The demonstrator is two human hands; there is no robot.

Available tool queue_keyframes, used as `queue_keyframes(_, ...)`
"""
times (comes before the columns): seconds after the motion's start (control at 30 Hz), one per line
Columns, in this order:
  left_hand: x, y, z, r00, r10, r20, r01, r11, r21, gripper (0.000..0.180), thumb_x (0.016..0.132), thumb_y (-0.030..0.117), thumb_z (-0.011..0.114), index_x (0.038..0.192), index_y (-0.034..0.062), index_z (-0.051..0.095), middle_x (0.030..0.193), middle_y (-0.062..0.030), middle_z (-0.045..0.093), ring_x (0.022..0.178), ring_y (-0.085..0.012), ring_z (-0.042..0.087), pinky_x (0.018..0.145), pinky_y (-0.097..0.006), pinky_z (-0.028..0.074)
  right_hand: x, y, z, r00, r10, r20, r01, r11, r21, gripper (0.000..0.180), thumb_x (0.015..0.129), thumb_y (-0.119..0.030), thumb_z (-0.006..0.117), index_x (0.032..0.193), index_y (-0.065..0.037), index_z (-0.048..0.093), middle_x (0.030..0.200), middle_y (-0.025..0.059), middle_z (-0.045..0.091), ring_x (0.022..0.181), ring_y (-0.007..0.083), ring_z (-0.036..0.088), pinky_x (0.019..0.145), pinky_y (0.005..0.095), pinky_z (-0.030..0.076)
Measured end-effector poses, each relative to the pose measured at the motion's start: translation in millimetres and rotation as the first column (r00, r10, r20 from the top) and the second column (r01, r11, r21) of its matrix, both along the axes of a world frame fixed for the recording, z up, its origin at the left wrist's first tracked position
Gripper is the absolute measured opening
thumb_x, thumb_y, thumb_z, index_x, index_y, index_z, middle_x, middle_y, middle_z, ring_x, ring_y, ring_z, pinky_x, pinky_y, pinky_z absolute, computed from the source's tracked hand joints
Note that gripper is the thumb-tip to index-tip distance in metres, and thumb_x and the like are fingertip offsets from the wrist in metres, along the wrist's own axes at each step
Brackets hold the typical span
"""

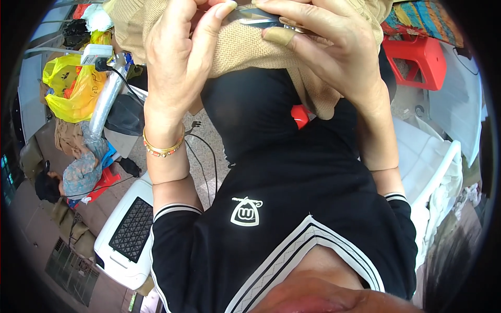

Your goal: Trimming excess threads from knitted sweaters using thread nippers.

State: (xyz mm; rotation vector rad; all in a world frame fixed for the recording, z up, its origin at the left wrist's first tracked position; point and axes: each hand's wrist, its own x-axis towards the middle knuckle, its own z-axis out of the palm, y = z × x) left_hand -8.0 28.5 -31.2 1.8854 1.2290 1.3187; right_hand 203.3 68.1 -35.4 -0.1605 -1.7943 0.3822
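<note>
A beige knitted garment (250,49) lies draped over my lap and hangs down between my legs. My left hand (185,47) pinches its upper part between thumb and fingers, close to the top edge of the picture. In my right hand (329,47) is a small shiny metal tool (255,20) with a dark, pointed, blade-like end, like thread snips; its exact kind is hard to make out. The tool lies against the knit, its tip close to my left fingertips. A tan cover wraps my right thumb. The fingertips of both hands are partly cut off by the picture's top edge.
At left are a yellow plastic bag (73,81), a clear-wrapped roll (107,99), a white power strip (96,53) with cords, and a white box (125,235). Another person (78,175) sits low behind them. A red stool (417,62) and a white plastic chair (428,156) are right.
</note>
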Motion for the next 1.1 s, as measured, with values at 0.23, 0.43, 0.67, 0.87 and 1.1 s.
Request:
queue_keyframes(0.23, -2, 0, -4, 0.999, -0.037, 0.006, 0.037, 0.998, -0.046, 0.015, 0.100, 0.006, 0.056, 0.111, -0.0024, 0.060, 0.098, -0.0055, 0.065, 0.089, -0.0090, 0.060, 0.082, -0.021, 0.048, -2, 18, -6, 0.987, 0.076, 0.142, -0.081, 0.996, 0.031, 0.036, 0.084, -0.006, 0.072, 0.118, 0.001, 0.065, 0.092, 0.0117, 0.060, 0.083, 0.0254, 0.060, 0.071, 0.0317, 0.049)
queue_keyframes(0.43, 13, -4, 36, 0.994, -0.007, -0.110, -0.003, 0.996, -0.088, 0.003, 0.095, 0.000, 0.055, 0.095, -0.0018, 0.057, 0.080, -0.0063, 0.058, 0.067, -0.0110, 0.053, 0.060, -0.024, 0.043, 4, 16, 13, 0.971, 0.093, 0.222, -0.116, 0.989, 0.093, 0.037, 0.083, -0.006, 0.072, 0.119, -0.001, 0.066, 0.094, 0.0107, 0.060, 0.085, 0.0249, 0.060, 0.071, 0.0325, 0.048)
queue_keyframes(0.67, 13, -1, 29, 0.996, -0.061, 0.068, 0.072, 0.982, -0.172, 0.006, 0.096, 0.001, 0.056, 0.092, -0.0027, 0.056, 0.076, -0.0055, 0.057, 0.067, -0.0118, 0.054, 0.062, -0.025, 0.045, 9, 7, 40, 0.849, -0.170, 0.501, 0.073, 0.976, 0.207, 0.036, 0.077, -0.006, 0.072, 0.113, -0.007, 0.070, 0.092, 0.0049, 0.063, 0.079, 0.0221, 0.061, 0.067, 0.0319, 0.047)
queue_keyframes(0.87, 8, -2, 30, 0.995, -0.097, 0.027, 0.100, 0.988, -0.118, 0.006, 0.097, 0.002, 0.055, 0.093, -0.0030, 0.057, 0.078, -0.0053, 0.059, 0.070, -0.0112, 0.055, 0.064, -0.025, 0.046, 14, -2, 29, 0.665, -0.371, 0.648, 0.196, 0.924, 0.329, 0.036, 0.076, -0.006, 0.077, 0.112, -0.010, 0.073, 0.094, 0.0042, 0.065, 0.077, 0.0207, 0.061, 0.067, 0.0290, 0.051)
queue_keyframes(1.1, -33, -14, -12, 0.973, -0.060, 0.224, 0.017, 0.982, 0.189, 0.023, 0.098, 0.001, 0.045, 0.112, -0.0030, 0.062, 0.118, -0.0178, 0.066, 0.119, -0.0259, 0.059, 0.102, -0.036, 0.043, 22, -19, 16, 0.895, -0.049, 0.443, 0.299, 0.803, -0.515, 0.048, 0.074, -0.003, 0.075, 0.121, -0.002, 0.065, 0.094, 0.0061, 0.065, 0.082, 0.0131, 0.060, 0.075, 0.0243, 0.048)
